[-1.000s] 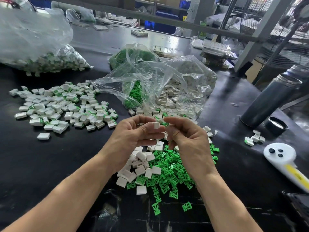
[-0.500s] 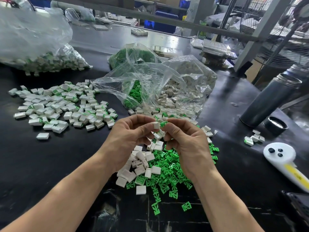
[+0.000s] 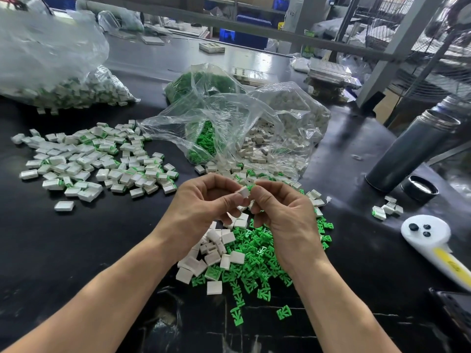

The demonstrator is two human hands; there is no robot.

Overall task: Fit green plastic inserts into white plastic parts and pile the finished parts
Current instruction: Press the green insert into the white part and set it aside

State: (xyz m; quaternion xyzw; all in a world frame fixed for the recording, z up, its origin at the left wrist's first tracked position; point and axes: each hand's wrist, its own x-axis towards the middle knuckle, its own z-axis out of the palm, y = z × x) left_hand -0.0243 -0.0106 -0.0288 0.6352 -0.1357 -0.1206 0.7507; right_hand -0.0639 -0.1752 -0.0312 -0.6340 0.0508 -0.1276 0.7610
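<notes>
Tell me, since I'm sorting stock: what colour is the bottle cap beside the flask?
Black cap with a pale inside, head view.

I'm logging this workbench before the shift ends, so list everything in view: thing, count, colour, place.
table: one, black, under everything
finished parts pile: many, white with green, left
loose white parts: many, under the hands
loose green inserts: many, under the hands
open bags: clear, green and white pieces inside, centre
filled bag: one, clear, far left
flask: one, dark grey, right
cap: one, black, beside the flask
small cluster of parts: few, white, right
handheld device: one, white and yellow, right edge
white part: one, pinched by left hand
green insert: one, pinched by right hand
</notes>
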